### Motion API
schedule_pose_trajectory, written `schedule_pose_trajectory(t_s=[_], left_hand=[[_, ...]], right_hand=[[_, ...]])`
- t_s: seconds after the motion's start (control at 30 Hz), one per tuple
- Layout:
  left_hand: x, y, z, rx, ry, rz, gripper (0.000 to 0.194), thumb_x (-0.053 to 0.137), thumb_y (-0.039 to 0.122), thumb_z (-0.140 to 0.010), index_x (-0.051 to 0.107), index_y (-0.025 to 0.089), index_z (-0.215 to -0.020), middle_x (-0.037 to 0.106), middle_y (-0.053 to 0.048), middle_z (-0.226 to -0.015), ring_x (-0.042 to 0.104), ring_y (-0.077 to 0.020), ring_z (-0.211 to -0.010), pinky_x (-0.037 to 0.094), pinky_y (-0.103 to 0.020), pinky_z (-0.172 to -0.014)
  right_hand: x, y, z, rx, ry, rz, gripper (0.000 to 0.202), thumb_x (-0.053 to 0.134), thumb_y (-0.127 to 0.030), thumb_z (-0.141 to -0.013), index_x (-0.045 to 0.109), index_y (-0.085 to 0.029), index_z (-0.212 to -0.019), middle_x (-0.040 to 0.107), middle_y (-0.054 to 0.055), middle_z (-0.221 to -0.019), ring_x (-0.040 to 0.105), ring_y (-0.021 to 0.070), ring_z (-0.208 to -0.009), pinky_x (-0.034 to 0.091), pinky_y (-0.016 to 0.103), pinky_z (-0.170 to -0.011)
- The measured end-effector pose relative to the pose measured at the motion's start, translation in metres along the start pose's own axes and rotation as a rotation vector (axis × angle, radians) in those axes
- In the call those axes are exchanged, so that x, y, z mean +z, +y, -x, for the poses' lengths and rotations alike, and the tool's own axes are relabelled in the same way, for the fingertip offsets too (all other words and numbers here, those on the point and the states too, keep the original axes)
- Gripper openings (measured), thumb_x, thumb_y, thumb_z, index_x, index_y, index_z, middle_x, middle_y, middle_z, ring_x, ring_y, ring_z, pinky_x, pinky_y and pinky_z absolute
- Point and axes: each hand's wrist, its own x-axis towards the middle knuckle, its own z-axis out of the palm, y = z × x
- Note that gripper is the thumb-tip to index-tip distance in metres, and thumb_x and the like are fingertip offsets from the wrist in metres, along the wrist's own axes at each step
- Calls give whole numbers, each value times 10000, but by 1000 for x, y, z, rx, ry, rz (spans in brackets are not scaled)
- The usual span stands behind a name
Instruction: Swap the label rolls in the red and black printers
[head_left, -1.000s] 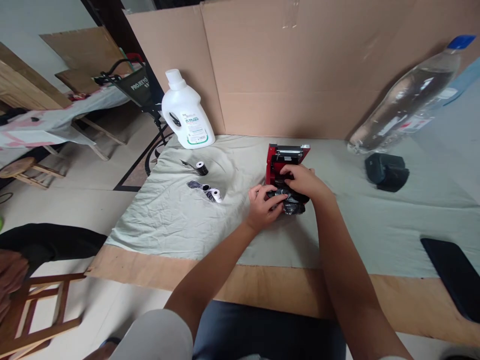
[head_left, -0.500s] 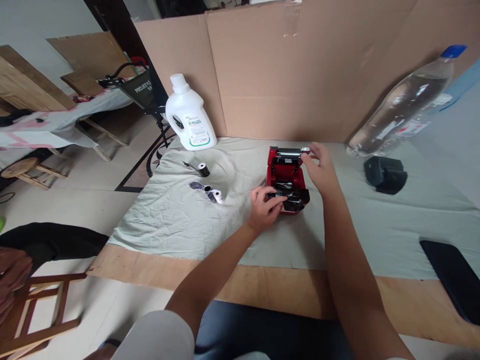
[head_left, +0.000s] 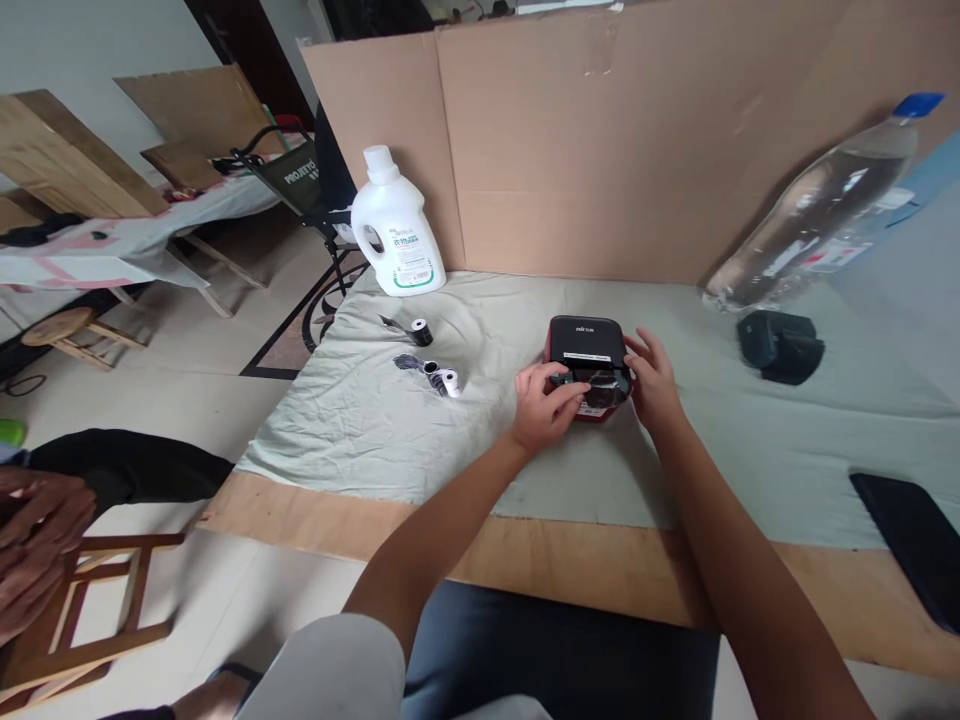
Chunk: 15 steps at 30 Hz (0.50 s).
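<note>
A small red and black printer (head_left: 586,340) stands on the cloth with its black lid down. Shiny black film (head_left: 606,386) sticks out at its front, below the lid. My left hand (head_left: 546,404) is at the printer's front left corner, thumb and fingers closed on the film. My right hand (head_left: 654,384) lies against the printer's right side, fingers bent along the lid's edge. On the left of the cloth are a black roll (head_left: 421,332) with a loose tail and a white roll (head_left: 450,382) beside crumpled dark film (head_left: 409,362).
A white detergent bottle (head_left: 399,235) stands at the back left, before a cardboard wall (head_left: 555,150). To the right are a large clear bottle (head_left: 817,210), a black object (head_left: 780,345) and a dark phone (head_left: 911,545). Another person's hand (head_left: 41,545) shows at the far left.
The printer's lid has swung down from open to closed. My right hand came down with it to the printer's side. My left hand stays at the front; the view shifted slightly.
</note>
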Motion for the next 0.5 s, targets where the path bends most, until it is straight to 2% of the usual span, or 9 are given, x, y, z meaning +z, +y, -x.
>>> schedule_pose_trajectory(t_s=[0.1, 0.2, 0.33, 0.5], left_hand=[[-4, -1, -4, -112, 24, 13, 332, 545, 450, -1039, 773, 259, -1186, 698, -122, -1301, 576, -277, -1214, 414, -468, -1107], [-9, -3, -8, -209, 10, 49, 398, 429, 430, -1089, 712, 233, -1288, 742, -113, -1275, 617, -261, -1181, 432, -458, -1078], [-10, -6, -11, -262, 25, 135, 395, 362, 396, -1112, 686, 230, -1266, 768, -94, -1220, 685, -234, -1143, 468, -434, -1052], [-4, -10, -13, -269, 36, 174, 365, 360, 373, -1106, 684, 217, -1170, 771, -88, -1142, 718, -223, -1091, 499, -403, -997]], right_hand=[[2, 10, -1, -16, -21, -61, 694, 685, -433, -717, 558, -298, -1387, 620, 111, -1511, 638, 281, -1336, 551, 450, -1065], [5, 17, -2, -33, -51, -47, 672, 656, -512, -769, 567, -291, -1397, 641, 112, -1488, 661, 280, -1302, 557, 458, -1064], [5, 20, 0, -56, -72, -2, 688, 621, -562, -817, 558, -284, -1443, 644, 113, -1489, 676, 278, -1270, 587, 451, -1014], [8, 15, 1, -75, -70, -5, 683, 622, -489, -799, 562, -271, -1443, 628, 118, -1523, 660, 272, -1304, 568, 446, -1066]])
